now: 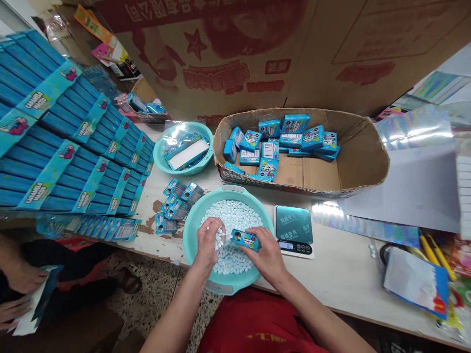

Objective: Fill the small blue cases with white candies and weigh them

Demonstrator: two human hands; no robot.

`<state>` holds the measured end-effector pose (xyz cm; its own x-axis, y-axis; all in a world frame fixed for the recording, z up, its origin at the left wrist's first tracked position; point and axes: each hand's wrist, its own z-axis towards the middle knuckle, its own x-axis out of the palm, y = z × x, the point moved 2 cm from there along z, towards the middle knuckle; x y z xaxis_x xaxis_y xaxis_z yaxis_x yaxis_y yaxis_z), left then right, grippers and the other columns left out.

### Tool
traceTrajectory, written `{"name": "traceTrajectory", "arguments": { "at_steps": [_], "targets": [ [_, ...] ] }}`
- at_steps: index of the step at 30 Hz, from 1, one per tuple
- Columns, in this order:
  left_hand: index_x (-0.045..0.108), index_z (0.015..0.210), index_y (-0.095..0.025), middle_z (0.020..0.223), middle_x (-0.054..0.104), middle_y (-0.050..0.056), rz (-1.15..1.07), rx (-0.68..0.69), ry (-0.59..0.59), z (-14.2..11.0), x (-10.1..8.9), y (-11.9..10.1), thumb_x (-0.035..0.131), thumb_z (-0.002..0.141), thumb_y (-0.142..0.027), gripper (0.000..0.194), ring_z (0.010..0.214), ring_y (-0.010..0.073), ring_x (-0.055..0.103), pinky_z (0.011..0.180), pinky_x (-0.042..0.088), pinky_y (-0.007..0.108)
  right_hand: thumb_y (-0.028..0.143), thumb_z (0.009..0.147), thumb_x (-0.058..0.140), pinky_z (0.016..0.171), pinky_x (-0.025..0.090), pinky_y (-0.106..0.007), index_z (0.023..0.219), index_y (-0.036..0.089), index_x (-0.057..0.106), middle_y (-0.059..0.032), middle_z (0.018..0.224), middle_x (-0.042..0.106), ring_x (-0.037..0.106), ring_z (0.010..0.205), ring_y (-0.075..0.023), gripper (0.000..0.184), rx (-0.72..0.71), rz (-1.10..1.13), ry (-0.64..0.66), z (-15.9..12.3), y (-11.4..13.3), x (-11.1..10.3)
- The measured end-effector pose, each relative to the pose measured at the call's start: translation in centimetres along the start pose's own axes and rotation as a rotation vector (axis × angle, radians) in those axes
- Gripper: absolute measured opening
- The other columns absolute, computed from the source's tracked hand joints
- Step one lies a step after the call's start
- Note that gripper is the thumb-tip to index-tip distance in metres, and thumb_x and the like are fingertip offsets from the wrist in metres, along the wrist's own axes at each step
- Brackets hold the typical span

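A teal basin [191, 230] full of small white candies [235, 218] stands at the table's near edge. My left hand [209, 239] is cupped in the basin, closed on a handful of candies. My right hand [263, 252] grips a small blue candy box [245, 239], held flat over the candies, just right of the left hand. Several empty blue boxes [176, 203] lie on the table left of the basin.
A digital scale [294, 228] sits right of the basin. A cardboard tray [364, 157] behind holds several blue boxes [283, 139]. A second teal bowl [160, 157] stands back left. Stacked blue cartons [66, 142] fill the left. Another person's hands [18, 294] hold paper at lower left.
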<state>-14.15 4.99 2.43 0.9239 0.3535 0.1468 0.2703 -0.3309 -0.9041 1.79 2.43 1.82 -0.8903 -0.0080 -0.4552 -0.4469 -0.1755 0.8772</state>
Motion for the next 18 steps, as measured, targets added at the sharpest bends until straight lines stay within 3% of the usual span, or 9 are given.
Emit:
{"name": "traceTrajectory", "arguments": {
  "at_steps": [3, 6, 11, 18],
  "targets": [
    [0.045, 0.065, -0.018, 0.059, 0.048, -0.004, -0.186, 0.055, 0.003, -1.0, 1.5, -1.3, 0.063, 0.069, -0.038, 0.027, 0.048, 0.0084, 0.047, 0.046, 0.038, 0.021, 0.019, 0.069, 0.073, 0.074, 0.043, -0.035, 0.093, 0.020, 0.058, -0.0038, 0.089, 0.063, 0.055, 0.085, -0.0237, 0.029, 0.010, -0.090, 0.089, -0.2, 0.7, 0.7],
    [0.047, 0.067, -0.017, 0.066, 0.051, -0.003, -0.252, 0.089, -0.057, -1.2, 2.1, -1.4, 0.063, 0.070, -0.037, 0.026, 0.054, 0.0107, 0.054, 0.050, 0.043, 0.023, 0.022, 0.068, 0.074, 0.074, 0.040, -0.035, 0.094, 0.020, 0.058, -0.0035, 0.089, 0.063, 0.055, 0.085, -0.0233, 0.031, -0.004, -0.135, 0.093, -0.2, 1.8, 0.8],
    [0.051, 0.070, -0.016, 0.066, 0.054, -0.002, -0.262, 0.086, -0.155, -0.9, 2.4, -1.3, 0.066, 0.069, -0.039, 0.028, 0.050, 0.0107, 0.054, 0.048, 0.042, 0.023, 0.023, 0.067, 0.075, 0.073, 0.037, -0.034, 0.090, 0.019, 0.059, -0.0026, 0.086, 0.063, 0.056, 0.084, -0.0226, 0.028, -0.011, -0.197, 0.100, 0.2, 2.3, 0.7],
    [0.054, 0.075, -0.015, 0.071, 0.060, 0.000, -0.218, 0.106, -0.181, -0.8, 2.7, -1.4, 0.067, 0.070, -0.042, 0.030, 0.050, 0.0112, 0.056, 0.048, 0.044, 0.023, 0.022, 0.063, 0.078, 0.076, 0.037, -0.034, 0.091, 0.019, 0.060, -0.0026, 0.087, 0.063, 0.056, 0.086, -0.0229, 0.033, -0.013, -0.178, 0.127, 0.9, 1.9, 0.2]
  ]
}}
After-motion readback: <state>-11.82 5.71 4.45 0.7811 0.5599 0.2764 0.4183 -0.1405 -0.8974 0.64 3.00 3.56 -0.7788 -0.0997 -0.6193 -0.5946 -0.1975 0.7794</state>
